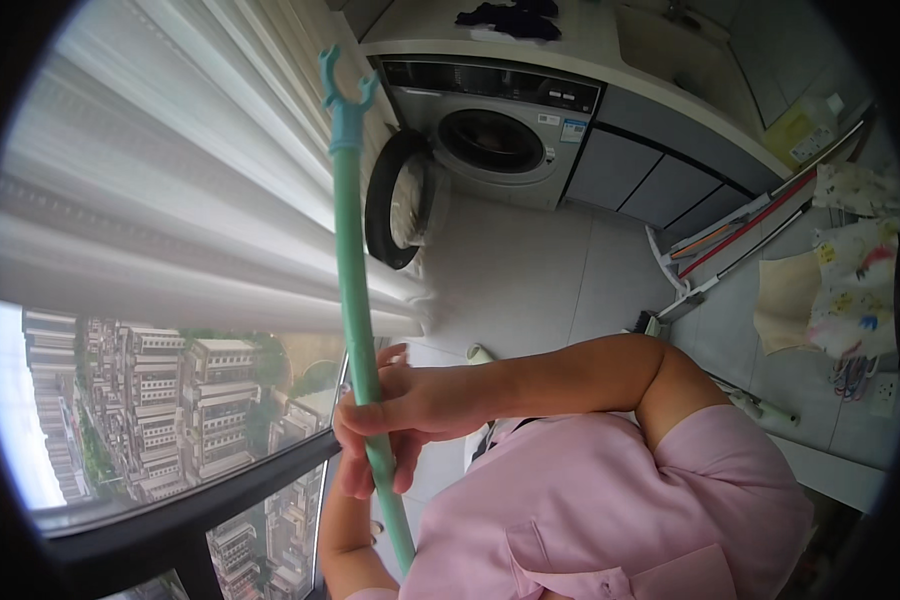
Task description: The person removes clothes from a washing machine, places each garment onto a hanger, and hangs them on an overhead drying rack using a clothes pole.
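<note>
A long green clothes pole with a blue-green forked hook at its top slants up in front of a white curtain. Its lower end runs down against my pink shirt. My right hand is closed round the pole at about chest height, thumb across the front. Just below and behind it is my left hand, also closed at the pole; the right hand and the pole hide much of it.
On the left, a window frame borders the curtain. A front-load washing machine stands ahead with its round door swung open. A counter holds dark cloth. Mops and hanging cloths are at the right.
</note>
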The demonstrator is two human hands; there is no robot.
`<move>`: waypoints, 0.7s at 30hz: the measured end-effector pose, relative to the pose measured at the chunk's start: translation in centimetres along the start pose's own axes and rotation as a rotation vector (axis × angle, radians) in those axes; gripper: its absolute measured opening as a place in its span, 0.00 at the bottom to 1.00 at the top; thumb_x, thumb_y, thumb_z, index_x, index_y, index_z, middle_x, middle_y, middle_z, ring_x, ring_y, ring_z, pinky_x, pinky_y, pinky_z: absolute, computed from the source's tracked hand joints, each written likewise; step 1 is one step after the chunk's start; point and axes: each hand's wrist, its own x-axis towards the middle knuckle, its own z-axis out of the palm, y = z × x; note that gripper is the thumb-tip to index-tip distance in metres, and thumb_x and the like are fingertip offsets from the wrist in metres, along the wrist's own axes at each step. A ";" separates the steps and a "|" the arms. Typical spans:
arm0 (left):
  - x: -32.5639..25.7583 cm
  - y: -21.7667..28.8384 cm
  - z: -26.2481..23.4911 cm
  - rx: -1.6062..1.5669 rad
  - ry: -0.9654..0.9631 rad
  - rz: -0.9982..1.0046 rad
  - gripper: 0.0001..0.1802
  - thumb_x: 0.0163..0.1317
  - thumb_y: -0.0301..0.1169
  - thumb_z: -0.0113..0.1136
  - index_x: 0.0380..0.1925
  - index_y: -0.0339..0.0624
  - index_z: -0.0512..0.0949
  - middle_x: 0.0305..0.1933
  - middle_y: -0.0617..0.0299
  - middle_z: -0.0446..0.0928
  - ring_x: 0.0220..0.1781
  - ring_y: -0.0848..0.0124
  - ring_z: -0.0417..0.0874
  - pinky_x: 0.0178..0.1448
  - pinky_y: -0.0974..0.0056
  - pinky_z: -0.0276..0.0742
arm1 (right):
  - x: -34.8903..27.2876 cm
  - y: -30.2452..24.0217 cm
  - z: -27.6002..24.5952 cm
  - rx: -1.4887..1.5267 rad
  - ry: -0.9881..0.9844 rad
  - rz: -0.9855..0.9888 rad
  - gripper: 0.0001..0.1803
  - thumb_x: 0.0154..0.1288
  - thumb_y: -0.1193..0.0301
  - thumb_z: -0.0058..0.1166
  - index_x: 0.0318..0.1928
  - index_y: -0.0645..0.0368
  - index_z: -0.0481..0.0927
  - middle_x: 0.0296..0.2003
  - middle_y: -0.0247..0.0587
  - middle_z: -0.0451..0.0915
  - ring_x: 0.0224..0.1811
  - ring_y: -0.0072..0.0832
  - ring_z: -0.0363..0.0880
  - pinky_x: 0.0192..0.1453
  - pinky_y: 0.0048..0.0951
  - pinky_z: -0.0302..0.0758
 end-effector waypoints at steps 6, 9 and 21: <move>12.9 1.4 2.6 0.084 -0.238 0.117 0.13 0.64 0.32 0.54 0.45 0.35 0.76 0.38 0.53 0.79 0.34 0.67 0.83 0.34 0.66 0.76 | 3.5 -9.0 -7.7 -0.099 -0.044 -0.077 0.23 0.70 0.50 0.42 0.44 0.60 0.73 0.42 0.47 0.80 0.46 0.31 0.80 0.41 0.29 0.82; 17.9 3.5 5.0 0.106 -0.219 0.211 0.14 0.64 0.32 0.55 0.45 0.34 0.76 0.36 0.52 0.79 0.33 0.67 0.83 0.34 0.66 0.76 | 3.6 -13.4 -11.0 -0.399 0.024 -0.337 0.26 0.66 0.59 0.54 0.58 0.61 0.70 0.51 0.39 0.77 0.53 0.26 0.75 0.54 0.28 0.74; 38.4 14.4 7.0 0.137 -0.098 -0.064 0.13 0.62 0.32 0.57 0.43 0.36 0.79 0.42 0.50 0.80 0.39 0.62 0.83 0.41 0.63 0.79 | -14.3 -14.1 -55.2 -0.078 1.233 0.051 0.21 0.65 0.56 0.52 0.53 0.53 0.76 0.48 0.32 0.77 0.44 0.25 0.78 0.47 0.30 0.75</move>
